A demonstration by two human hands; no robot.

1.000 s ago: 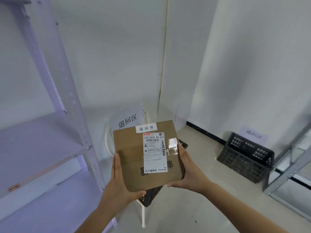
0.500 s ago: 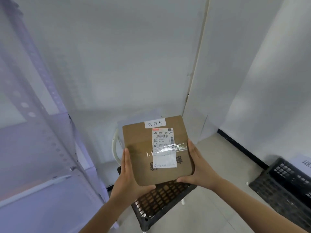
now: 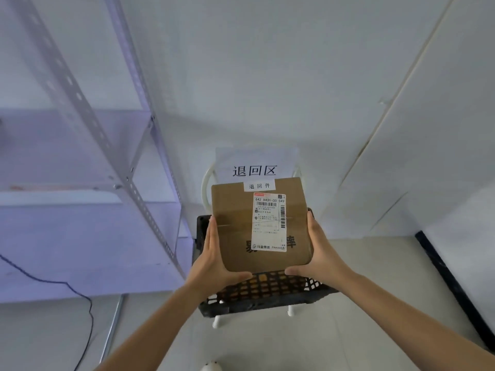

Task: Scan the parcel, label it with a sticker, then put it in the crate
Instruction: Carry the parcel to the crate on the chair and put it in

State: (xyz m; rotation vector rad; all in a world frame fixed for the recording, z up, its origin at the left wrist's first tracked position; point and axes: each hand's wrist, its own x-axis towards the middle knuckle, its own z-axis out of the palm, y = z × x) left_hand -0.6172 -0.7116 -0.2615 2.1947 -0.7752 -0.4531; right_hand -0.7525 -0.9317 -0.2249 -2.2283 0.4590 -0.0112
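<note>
The fingers (image 3: pixel 211 238) of the left hand (image 3: pixel 214 261) are lying straight along the left edge of the flat brown cardboard parcel (image 3: pixel 235 236), with the thumb curling under its near edge. The fingers (image 3: pixel 312 231) of the right hand (image 3: pixel 318 257) are pressing the right edge in the same way, thumb tucked beneath the near corner, so both hands are clasping the parcel between them.

The parcel is being held face up and tilted slightly away, directly above the black plastic lattice crate (image 3: pixel 267 293); whether its far edge is touching the crate cannot be told. A white shipping label with barcodes (image 3: pixel 269 222) is sitting on the parcel's right half, partly covering dark printed characters, and a small white sticker with three printed characters (image 3: pixel 259 185) is sitting at the parcel's far edge.

The crate is resting on a white tubular metal stand (image 3: pixel 215 321), whose curved back is rising behind the parcel. A white paper sign with large black characters (image 3: pixel 254 170) is hanging on that back, just beyond the parcel's far edge.

To the left a pale metal shelving rack with perforated uprights (image 3: pixel 134 183) is standing against the white wall (image 3: pixel 267 76). A thin black cable (image 3: pixel 89 317) is trailing down over the pale tiled floor (image 3: pixel 348 303) near the rack's foot. A dark skirting strip (image 3: pixel 450 277) is running along the right wall
</note>
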